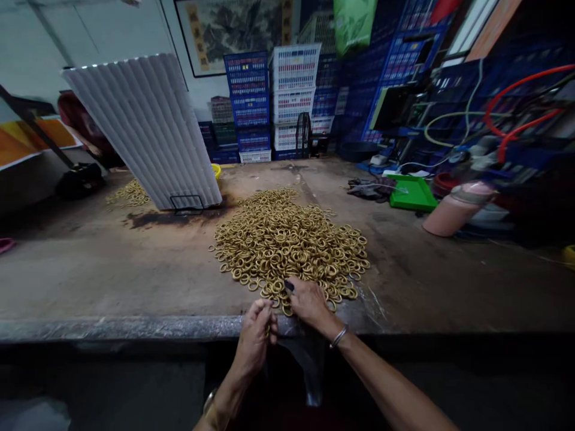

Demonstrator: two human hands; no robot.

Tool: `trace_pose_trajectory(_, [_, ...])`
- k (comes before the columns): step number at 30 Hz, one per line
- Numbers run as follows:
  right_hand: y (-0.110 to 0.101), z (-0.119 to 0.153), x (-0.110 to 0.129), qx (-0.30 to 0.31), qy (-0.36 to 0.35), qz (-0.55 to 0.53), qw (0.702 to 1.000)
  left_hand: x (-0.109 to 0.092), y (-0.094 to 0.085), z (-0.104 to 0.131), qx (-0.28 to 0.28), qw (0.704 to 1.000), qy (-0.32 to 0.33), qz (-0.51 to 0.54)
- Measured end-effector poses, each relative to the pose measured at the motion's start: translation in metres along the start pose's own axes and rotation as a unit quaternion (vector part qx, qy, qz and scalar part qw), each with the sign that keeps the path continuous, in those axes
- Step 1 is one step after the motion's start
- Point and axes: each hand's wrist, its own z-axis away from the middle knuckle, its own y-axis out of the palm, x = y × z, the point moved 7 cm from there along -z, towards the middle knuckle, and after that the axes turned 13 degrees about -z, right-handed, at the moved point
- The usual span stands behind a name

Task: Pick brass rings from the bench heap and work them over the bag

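Observation:
A wide pile of small gold-coloured rings (291,239) lies on the brown table (179,269), close to its front edge. My left hand (258,329) is at that edge, just below the pile, its fingers curled together; a bit of gold shows between them, probably a ring. At the pile's near side my right hand (309,302) reaches in among the rings. A dark covering wraps one of its fingertips, and its fingers are pressed together, with what they hold hidden. A metal bangle circles the right wrist.
A ribbed white panel (144,126) leans upright at the left, with a smaller ring heap (129,194) and a person (87,129) behind it. At the right are a green tray (413,193), a pink bottle (458,211) and red hoses (492,114). Blue crates (248,99) are stacked behind.

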Motion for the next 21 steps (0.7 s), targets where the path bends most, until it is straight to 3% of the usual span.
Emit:
trace_pose_trajectory(3, [-0.002, 0.0, -0.006, 0.014, 0.008, -0.188, 0.982, -0.012, 0.002, -0.009, -0.026, 0.994, 0.049, -0.098])
trace_pose_trajectory(8, [0.01, 0.016, -0.01, 0.132, 0.091, -0.472, 0.867, -0.02, 0.019, -0.014, 0.025, 0.983, 0.077, -0.167])
trace_pose_trajectory(11, [0.014, 0.028, -0.009, 0.18, 0.132, -0.544, 0.809, -0.02, 0.023, -0.011, 0.034, 0.981, 0.093, -0.167])
trace_pose_trajectory(17, [0.023, 0.043, -0.004, 0.26, 0.127, -0.652, 0.7, -0.018, 0.026, -0.003, 0.055, 0.978, 0.111, -0.169])
trace_pose_trajectory(21, [0.03, 0.049, -0.006, 0.272, 0.143, -0.677, 0.668, -0.018, 0.024, 0.001, 0.036, 0.976, 0.125, -0.175])
